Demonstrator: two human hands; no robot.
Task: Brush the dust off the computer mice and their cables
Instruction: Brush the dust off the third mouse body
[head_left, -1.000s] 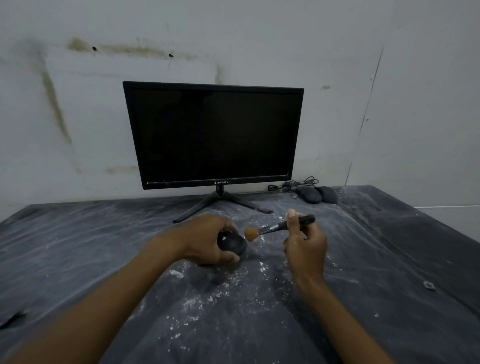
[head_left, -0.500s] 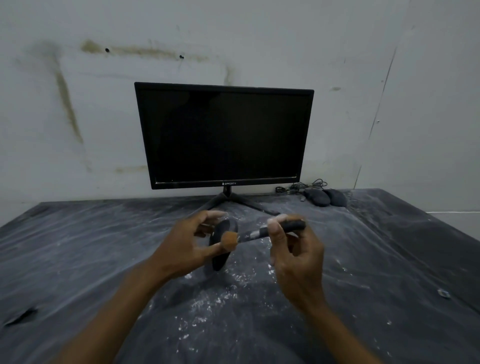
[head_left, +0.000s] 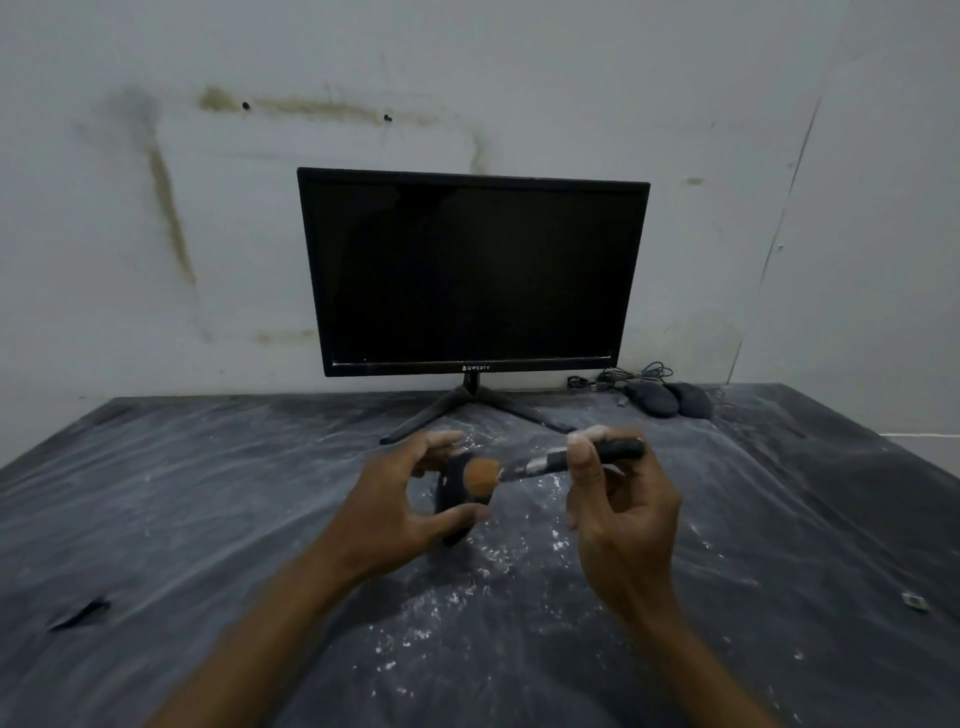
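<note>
Stained white walls back a dark bench (head_left: 156, 519) whose surface is streaked and speckled with pale dust, thickest in the middle near the person. At the far edge a black monitor (head_left: 470, 273) stands on a splayed stand, its screen dark.

Above the dusty patch, the left hand (head_left: 400, 512) holds a black mouse (head_left: 454, 496) turned up on edge, thumb curled under its lower end and fingers reaching over the top, so the mouse is pinched between them and lifted off the bench. The right hand (head_left: 621, 519) grips a brush (head_left: 550, 462) by its dark handle, thumb pressed along the near side and fingers curled behind it. The brush lies nearly level, handle pointing right, and its orange bristle head touches the face of the held mouse.

Two more dark mice (head_left: 670, 399) lie side by side at the back right of the bench, just right of the monitor stand and close to the wall. A tangle of thin cables (head_left: 618, 375) sits just behind them against the wall. Whether the held mouse has its own cable I cannot tell.

Near the right edge of the bench lies a small pale scrap (head_left: 914, 601), and a dark mark (head_left: 78, 614) shows in the surface at front left.
</note>
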